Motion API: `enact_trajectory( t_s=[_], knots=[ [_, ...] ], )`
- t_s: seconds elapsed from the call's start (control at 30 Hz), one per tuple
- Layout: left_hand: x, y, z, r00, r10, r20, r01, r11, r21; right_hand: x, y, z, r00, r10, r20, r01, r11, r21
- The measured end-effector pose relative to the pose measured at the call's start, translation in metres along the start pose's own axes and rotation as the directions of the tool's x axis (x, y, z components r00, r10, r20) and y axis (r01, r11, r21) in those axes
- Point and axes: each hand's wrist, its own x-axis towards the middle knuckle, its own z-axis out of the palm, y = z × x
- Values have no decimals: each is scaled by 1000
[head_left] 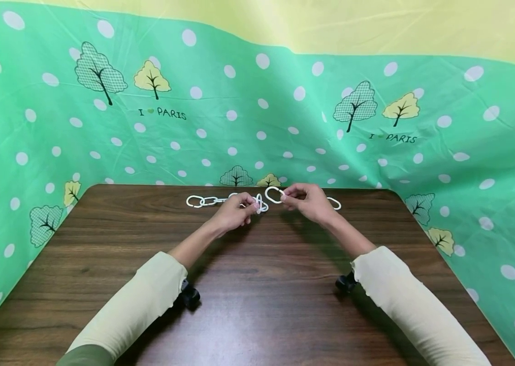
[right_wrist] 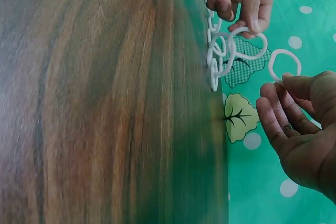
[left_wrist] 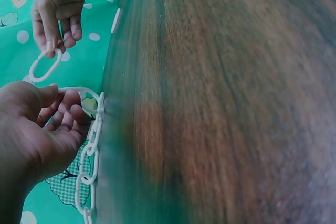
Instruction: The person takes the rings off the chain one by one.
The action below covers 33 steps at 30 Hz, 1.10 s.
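A chain of white plastic links [left_wrist: 86, 178] lies along the far side of the table, to the left. My left hand [head_left: 235, 211] pinches the link at its right end [right_wrist: 265, 43] between thumb and fingers, lifted above the links under it. Just to the right, my right hand [head_left: 307, 202] holds a single white oval link [right_wrist: 271, 66] between thumb and fingertips. In the right wrist view a small space separates this link from the chain's raised end link. Behind the right hand, another white link [head_left: 338, 205] is partly hidden.
The brown wood-grain table [head_left: 257, 305] ends close behind the hands. A green dotted cloth [head_left: 248, 127] with printed trees hangs around its back and sides. Black wrist devices [head_left: 190, 295] sit under both forearms.
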Motion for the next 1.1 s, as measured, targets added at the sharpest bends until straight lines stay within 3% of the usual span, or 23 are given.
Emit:
enact_trajectory(
  t_s=[0.53, 1.1],
  knots=[
    [-1, -2, -9, 996, 57, -67, -55, 998, 33, -13, 21, -26, 999, 51, -15, -51, 999, -2],
    [1, -2, -11, 994, 53, -98, -50, 998, 30, -26, 32, -57, 994, 99, -44, -98, 995, 7]
  ],
)
